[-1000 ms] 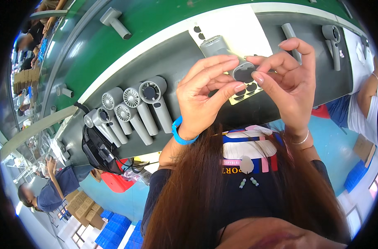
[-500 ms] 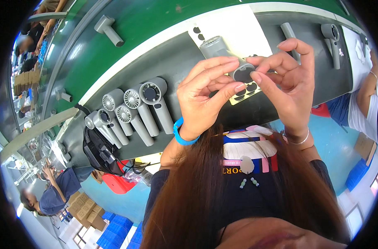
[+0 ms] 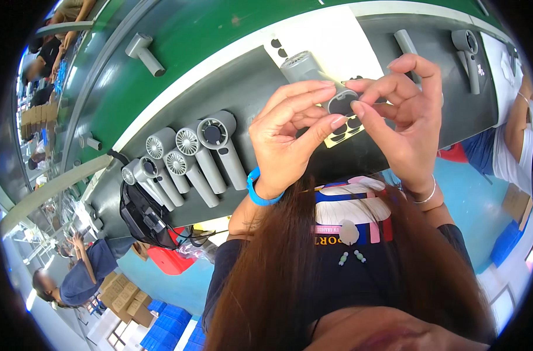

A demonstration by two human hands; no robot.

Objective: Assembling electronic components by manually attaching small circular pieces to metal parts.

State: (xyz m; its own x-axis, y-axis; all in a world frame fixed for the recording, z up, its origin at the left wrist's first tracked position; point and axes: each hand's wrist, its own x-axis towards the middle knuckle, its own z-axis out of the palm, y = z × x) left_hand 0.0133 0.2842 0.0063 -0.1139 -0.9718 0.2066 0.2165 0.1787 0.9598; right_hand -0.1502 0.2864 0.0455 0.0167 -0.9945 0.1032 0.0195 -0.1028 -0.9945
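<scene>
A grey handheld fan [image 3: 301, 66] is held up over the bench, its handle end turned toward me. My left hand [image 3: 287, 131] grips the handle between thumb and fingers. On the handle's end sits a dark round disc [image 3: 342, 104]. The thumb and fingertips of my right hand [image 3: 406, 120] pinch at the edge of this end; whether they hold part of the disc cannot be made out. Below and behind the hands lies a pale yellow sheet [image 3: 335, 142] with black round stickers, partly hidden by them.
Several grey handheld fans [image 3: 191, 149] lie in a group at the left of the dark bench, beside a black bag [image 3: 139, 213]. White paper [image 3: 339, 35] lies beyond my hands. Another fan [image 3: 145, 54] is on the green conveyor belt [image 3: 219, 29]. A co-worker's arm [image 3: 517, 120] is at the right.
The fan on the green belt has shifted left and a little nearer. My hands stay nearly in place, with the handle end tilted slightly.
</scene>
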